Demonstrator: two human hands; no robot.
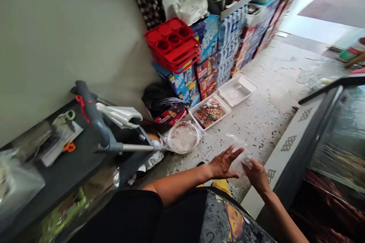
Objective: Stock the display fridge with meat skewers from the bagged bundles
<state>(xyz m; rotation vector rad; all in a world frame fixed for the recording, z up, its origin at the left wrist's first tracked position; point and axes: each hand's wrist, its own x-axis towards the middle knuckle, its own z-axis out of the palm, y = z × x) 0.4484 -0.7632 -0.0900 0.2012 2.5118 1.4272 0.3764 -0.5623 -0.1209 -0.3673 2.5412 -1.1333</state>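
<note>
In front of my body, my right hand pinches a piece of thin clear plastic. Whether it is a bag or a disposable glove I cannot tell. My left hand is just left of it, fingers spread and pointing toward the plastic; contact between them is unclear. On the floor ahead, a white tray holds reddish-brown food, perhaps skewers. Beside it stands a round container covered in clear plastic.
Another white tray lies on the floor. Red cup trays sit on stacked drink boxes along the wall. At left, a crutch leans over a dark table bearing scissors. A glass-fronted case stands at right.
</note>
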